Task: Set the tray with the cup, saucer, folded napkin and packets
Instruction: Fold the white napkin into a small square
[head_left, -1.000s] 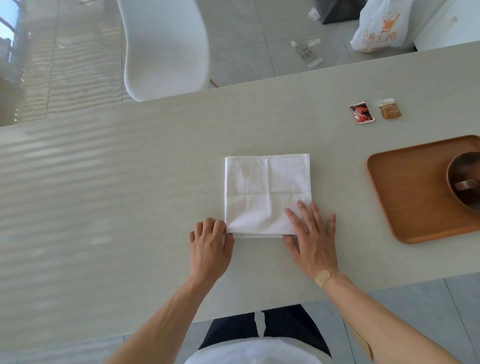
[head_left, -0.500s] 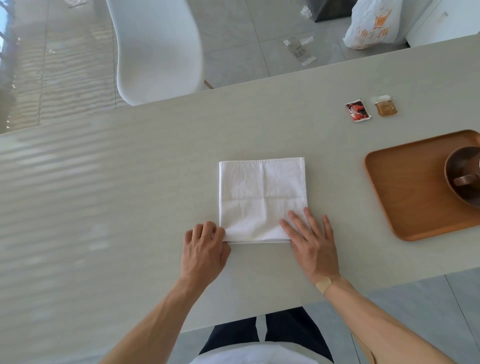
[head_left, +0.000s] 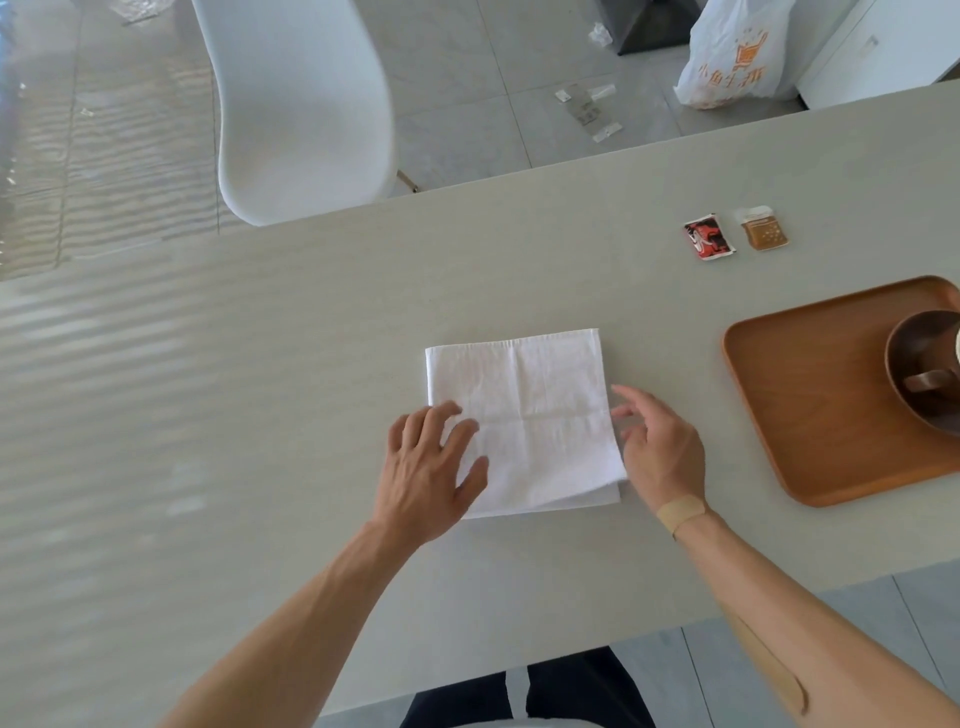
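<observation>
A white napkin (head_left: 530, 410), folded into a square, lies flat in the middle of the pale table (head_left: 260, 364). My left hand (head_left: 428, 467) rests over its left near part with fingers spread and relaxed. My right hand (head_left: 657, 447) is beside the napkin's right edge, fingers loosely bent and blurred, holding nothing. A wooden tray (head_left: 810, 405) sits at the right; a dark saucer (head_left: 904, 343) on it carries a cup with a dark handle (head_left: 927, 379), mostly cut off by the frame. A red packet (head_left: 707, 236) and a brown packet (head_left: 763, 228) lie behind the tray.
A white chair (head_left: 296, 109) stands beyond the table's far edge. On the floor behind lie a white plastic bag (head_left: 737, 57) and scraps of wrapping (head_left: 587, 106). The table's near edge runs just in front of my body.
My left hand has moved up from the napkin's near left corner onto its left side. My right hand has lifted off the near right corner and shifted to the right edge.
</observation>
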